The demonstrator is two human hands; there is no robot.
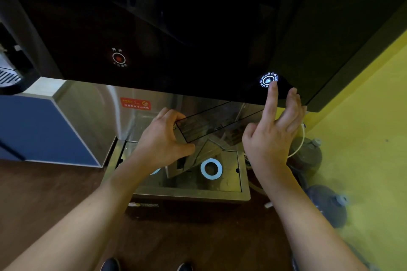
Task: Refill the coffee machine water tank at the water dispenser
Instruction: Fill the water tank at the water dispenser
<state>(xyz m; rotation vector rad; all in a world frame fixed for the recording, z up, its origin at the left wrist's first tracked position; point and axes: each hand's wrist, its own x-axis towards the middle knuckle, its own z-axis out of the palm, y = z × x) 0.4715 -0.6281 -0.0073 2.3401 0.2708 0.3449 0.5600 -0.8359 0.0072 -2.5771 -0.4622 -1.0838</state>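
Left hand: the left hand [164, 138] was closed around the near-left corner of the water tank [211, 123], thumb on the near side and fingers wrapped over the rim, carrying it alone.
Right hand: the right hand [272, 136] held nothing; it was spread open, with its index fingertip on the lit white button [268, 80] at about 2 o'clock in the view.
Tank position: the clear tank sat tilted in the dispenser's steel alcove, under the dark front panel [176, 39] and above the drip tray [239, 189]; its far end was hidden beneath the panel.
Water flow: no stream could be made out, and the spout was hidden, so whether the tank's opening lay under it could not be told.
Risk, spill: if the opening was off the spout, water would likely run into the tray or down to the floor at 6 o'clock.
Risk, grip: a one-handed hold at one corner would probably strain as the tank got heavier; it could sag or slip.
Risk, overfill: the tilt could let water run over the low edge before the tank was full.
Risk, wrong button: the red button [119, 58] at 10 o'clock appeared to be for boiling water; pressing it could scald.
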